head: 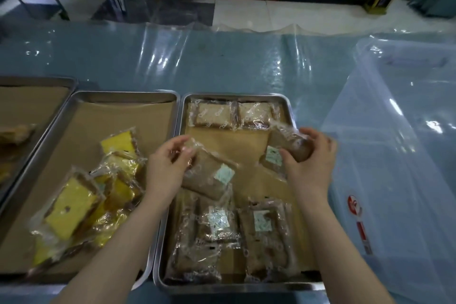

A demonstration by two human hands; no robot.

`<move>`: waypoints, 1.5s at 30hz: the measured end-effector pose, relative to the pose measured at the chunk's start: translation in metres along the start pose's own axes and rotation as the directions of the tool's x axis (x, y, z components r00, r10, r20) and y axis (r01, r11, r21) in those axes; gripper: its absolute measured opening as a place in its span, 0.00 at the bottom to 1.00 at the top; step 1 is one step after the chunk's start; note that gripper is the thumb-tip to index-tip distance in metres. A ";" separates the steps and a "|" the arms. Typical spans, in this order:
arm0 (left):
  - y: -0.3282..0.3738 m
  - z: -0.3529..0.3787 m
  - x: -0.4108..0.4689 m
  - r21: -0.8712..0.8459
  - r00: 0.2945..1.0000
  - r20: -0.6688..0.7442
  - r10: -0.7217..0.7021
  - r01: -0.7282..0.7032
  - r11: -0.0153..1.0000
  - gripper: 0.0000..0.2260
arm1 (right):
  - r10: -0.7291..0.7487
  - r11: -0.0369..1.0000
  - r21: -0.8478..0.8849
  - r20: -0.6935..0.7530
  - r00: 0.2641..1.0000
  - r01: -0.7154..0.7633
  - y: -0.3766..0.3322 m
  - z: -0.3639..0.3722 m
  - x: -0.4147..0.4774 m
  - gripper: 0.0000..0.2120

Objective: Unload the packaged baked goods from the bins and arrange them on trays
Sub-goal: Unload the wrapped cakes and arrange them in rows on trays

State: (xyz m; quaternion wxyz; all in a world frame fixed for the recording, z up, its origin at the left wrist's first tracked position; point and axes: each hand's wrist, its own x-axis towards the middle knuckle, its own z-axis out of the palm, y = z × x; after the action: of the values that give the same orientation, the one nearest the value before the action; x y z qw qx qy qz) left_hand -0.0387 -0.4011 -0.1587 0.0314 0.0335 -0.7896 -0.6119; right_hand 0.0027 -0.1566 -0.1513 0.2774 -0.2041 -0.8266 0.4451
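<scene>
The left hand's [167, 165] thumb and fingertips pinch the clear wrapper at the top corner of a wrapped brown cake slice [209, 176], which hangs tilted just above the paper. The right hand [311, 160] curls round a second brown slice [287, 149]. That slice is blurred, and the fingers hide its far end.

Both hands hover over a steel tray [182, 118] lined with brown paper. Beyond the fingertips, two wrapped slices [212, 113] lie flat side by side at the tray's far end. Below the wrists sits a loose heap of brown packages [222, 234], overlapping so that I cannot count them.

Left of the left hand, a neighbouring tray [123, 94] holds jumbled yellow cake packs [74, 205]. A third tray [37, 80] is cut off at the edge. Right of the right hand stands a clear plastic bin [394, 155], its inside hard to make out.
</scene>
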 end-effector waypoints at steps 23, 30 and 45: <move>-0.055 0.064 0.001 0.714 0.846 0.511 -0.152 -0.320 0.623 0.26 | 0.109 0.900 -0.294 0.866 0.488 0.321 0.060 0.028 -0.010 0.25; -0.073 0.072 0.021 0.797 0.825 0.529 -0.197 -0.404 0.449 0.29 | 0.043 0.898 -0.221 0.905 0.424 0.380 0.069 0.040 0.013 0.19; -0.080 0.067 0.041 0.814 0.834 0.525 -0.168 -0.435 0.386 0.30 | 0.047 0.658 -0.398 0.869 0.493 0.639 0.083 0.100 0.036 0.31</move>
State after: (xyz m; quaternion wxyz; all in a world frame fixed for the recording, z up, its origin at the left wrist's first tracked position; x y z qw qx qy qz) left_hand -0.0847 -0.3600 -0.2529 -0.1588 -0.1920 -0.9669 -0.0548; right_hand -0.0812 -0.1543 -0.2565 -0.1593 0.1025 -0.9781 0.0868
